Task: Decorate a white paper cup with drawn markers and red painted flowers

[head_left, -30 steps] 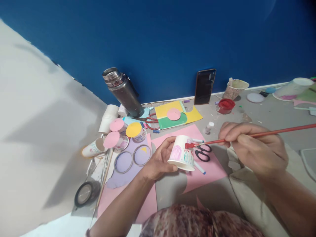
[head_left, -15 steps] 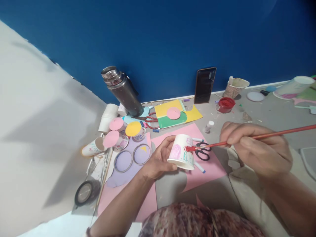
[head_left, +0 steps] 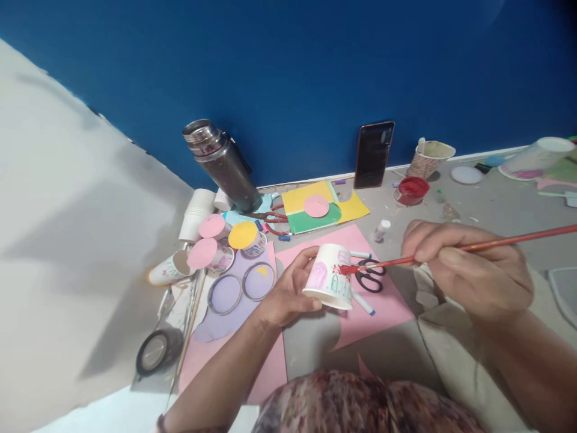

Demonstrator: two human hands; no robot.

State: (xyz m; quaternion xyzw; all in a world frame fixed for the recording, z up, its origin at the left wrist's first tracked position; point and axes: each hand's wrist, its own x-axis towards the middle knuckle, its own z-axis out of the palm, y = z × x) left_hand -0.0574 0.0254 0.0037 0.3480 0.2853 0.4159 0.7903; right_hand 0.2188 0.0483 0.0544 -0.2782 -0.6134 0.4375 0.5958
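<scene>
Gripping paper cup [head_left: 328, 275] in left hand [head_left: 292, 288], just left of scissors [head_left: 371, 285]; pinching paintbrush [head_left: 394, 262] in right hand [head_left: 471, 267], right of scissors, touching red bristles [head_left: 347, 270] to cup. Seemingly painting; next probably calling for light strokes.

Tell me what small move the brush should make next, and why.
I'd probably make a light dab beside the red marks: the right hand holds the brush with its red-coated tip at the cup, the left hand grips the cup, and white shows around the marks.
</scene>
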